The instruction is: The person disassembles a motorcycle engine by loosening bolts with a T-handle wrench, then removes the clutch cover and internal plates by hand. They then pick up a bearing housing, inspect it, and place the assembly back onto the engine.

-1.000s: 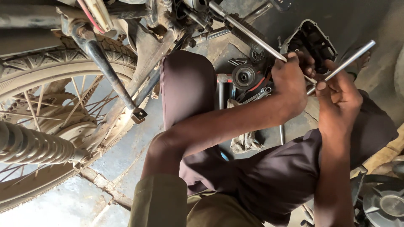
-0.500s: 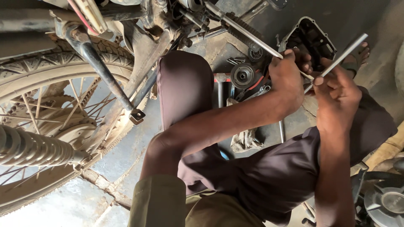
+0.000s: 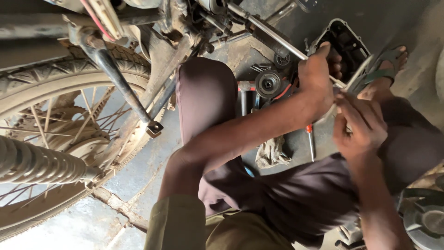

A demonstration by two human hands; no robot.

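My left hand (image 3: 317, 78) reaches across from the lower left and is closed around a long metal rod (image 3: 268, 30) that runs up-left into the underside of a motorcycle. My right hand (image 3: 360, 127) sits just below and to the right of it, gripping a thin metal bar (image 3: 363, 76) that is blurred by motion. The two hands nearly touch. Behind them lies a black engine cover (image 3: 344, 41), open side up, partly hidden by my left hand.
The spoked rear wheel (image 3: 69, 92) and a coil shock spring (image 3: 37, 164) fill the left. A round pulley part (image 3: 267, 83), a red-handled screwdriver (image 3: 309, 129) and a dirty rag (image 3: 270, 153) lie on the floor. My knee (image 3: 206, 88) and sandalled foot (image 3: 388, 65) flank the hands.
The thin bar in my right hand has swung down from pointing up-right and now sits shorter and blurred. Both hands have stayed close together at the rod.
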